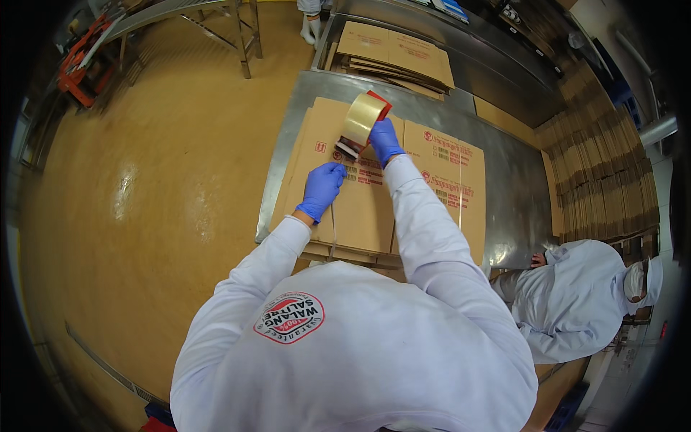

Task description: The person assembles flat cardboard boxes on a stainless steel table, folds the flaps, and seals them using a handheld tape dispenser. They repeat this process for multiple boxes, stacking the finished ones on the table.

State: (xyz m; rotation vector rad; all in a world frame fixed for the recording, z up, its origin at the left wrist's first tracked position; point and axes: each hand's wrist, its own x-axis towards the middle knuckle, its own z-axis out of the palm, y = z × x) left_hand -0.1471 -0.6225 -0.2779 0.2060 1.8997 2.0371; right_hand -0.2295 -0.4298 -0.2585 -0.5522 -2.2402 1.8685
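Note:
My right hand (384,141), in a blue glove, grips a red hand-held tape dispenser (382,103) carrying a wide roll of clear tape (363,117). The dispenser's dark toothed front end is tilted down over a stack of flattened cardboard boxes (361,218) printed in red. Close to that front end is my left hand (324,186), also gloved in blue, with its fingertips pinched together. A narrow strap (333,229) runs from the stack's near edge up into the left hand; the fingers hide its upper part. Another light strap (460,186) crosses the stack on the right.
The stack lies on a steel table (518,200). Beyond it is another pile of flattened boxes (397,51). Many folded cartons (604,178) stand on the right. A co-worker in white (572,302) is near the table's right end. A red pallet jack (89,81) stands far left.

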